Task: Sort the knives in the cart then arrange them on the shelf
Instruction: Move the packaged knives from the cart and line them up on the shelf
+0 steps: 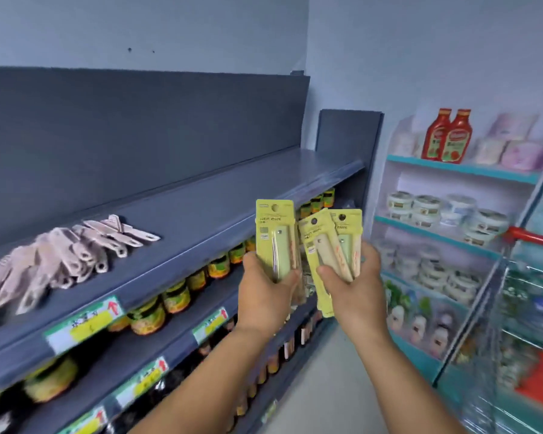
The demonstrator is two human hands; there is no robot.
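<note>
Grey shelf: pink knives lie in a row on it. Right hand fingers curled, gripping fanned fruit-knife cards. Left hand pinches one upright fruit-knife card, held before the shelf edge.

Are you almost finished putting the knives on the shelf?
Partly. A row of pink knives already lies on the dark top shelf. The left hand holds one yellow-carded fruit knife, and the right hand holds a few more fruit knife cards. Those still need placing. The cart is blurry, so any leftovers can't be told.
</note>
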